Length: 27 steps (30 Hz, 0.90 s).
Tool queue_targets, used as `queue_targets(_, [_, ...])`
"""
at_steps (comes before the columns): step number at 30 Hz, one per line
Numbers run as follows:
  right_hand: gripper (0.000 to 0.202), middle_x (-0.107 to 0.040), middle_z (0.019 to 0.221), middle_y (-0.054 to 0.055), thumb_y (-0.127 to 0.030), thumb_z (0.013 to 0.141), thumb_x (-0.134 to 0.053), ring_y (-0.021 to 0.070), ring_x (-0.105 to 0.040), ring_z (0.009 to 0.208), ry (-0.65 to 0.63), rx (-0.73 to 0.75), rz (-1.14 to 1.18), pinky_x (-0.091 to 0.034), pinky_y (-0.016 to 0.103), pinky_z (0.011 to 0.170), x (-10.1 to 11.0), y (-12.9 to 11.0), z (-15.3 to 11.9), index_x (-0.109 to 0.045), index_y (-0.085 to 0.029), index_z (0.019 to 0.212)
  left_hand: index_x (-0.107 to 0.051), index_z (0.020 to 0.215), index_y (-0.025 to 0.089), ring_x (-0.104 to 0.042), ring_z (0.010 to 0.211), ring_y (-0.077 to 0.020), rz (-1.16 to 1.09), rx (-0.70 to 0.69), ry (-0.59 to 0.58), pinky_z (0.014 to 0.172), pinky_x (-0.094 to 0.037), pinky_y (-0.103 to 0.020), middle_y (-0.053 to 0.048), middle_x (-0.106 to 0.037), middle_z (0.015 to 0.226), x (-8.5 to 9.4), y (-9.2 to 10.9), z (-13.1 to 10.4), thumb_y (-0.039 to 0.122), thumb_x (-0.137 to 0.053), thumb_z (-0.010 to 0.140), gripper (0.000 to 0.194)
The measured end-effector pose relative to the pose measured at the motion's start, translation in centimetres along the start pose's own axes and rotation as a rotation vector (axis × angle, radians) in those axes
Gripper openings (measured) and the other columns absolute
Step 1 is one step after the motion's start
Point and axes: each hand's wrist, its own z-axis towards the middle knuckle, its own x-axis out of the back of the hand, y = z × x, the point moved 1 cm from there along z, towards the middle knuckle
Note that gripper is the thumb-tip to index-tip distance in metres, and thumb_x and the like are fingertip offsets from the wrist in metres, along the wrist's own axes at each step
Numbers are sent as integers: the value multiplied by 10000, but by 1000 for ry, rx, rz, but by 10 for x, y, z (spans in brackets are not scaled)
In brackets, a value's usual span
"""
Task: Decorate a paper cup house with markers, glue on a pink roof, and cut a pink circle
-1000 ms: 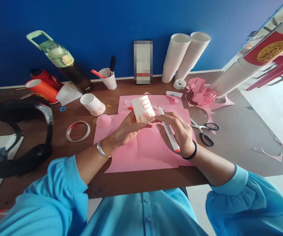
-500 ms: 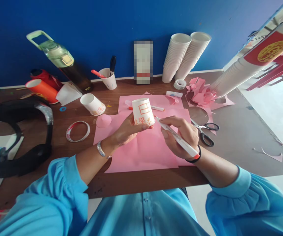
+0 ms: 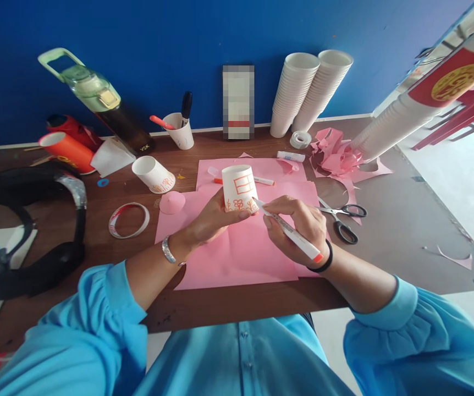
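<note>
My left hand (image 3: 216, 217) is closed around the lower part of an upside-down white paper cup (image 3: 237, 179). Orange drawings of a window and flowers cover the side of the cup that faces me. In my right hand (image 3: 297, 223) is a white marker (image 3: 292, 234) with an orange end, its tip at the cup's right side near the flowers. Both hands are above pink paper sheets (image 3: 237, 258). A second marker (image 3: 265, 181) lies on the paper behind the cup. To the left, another decorated paper cup (image 3: 150, 171) rests tilted beside a small pink paper cone (image 3: 172, 203).
Scissors (image 3: 342, 213) and pink scraps (image 3: 331, 154) lie to the right. Stacked paper cups (image 3: 295, 93) stand along the blue wall, near a tape roll (image 3: 300, 139). Further left are a tape ring (image 3: 113, 221), a bottle (image 3: 117, 115), a pen cup (image 3: 182, 136) and a black padded ring (image 3: 34, 280).
My right hand has moved left, bringing the marker's tip to the cup. The cup has turned slightly in my left hand.
</note>
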Motion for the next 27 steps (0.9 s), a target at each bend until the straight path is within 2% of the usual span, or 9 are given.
queue_targets(10, [133,-765,755,7,-123,902,-622,160,-735,613,-13,-36,-17,-553,245,545,-1,2,-1,-634,-226,985,-687,1142,225,-689,1032,-247,24,-6,-2,961,-530,-423,-65,-740,1078,0,-2,0,387,-830,840,371])
queue_targets(27, [116,-764,761,21,-116,922,-615,156,-733,619,-42,1,8,-561,251,548,-3,2,-2,-613,-215,982,-708,1137,221,-695,1041,-244,-2,1,-14,963,-526,-412,-68,-749,1096,4,-5,0,350,-823,853,333])
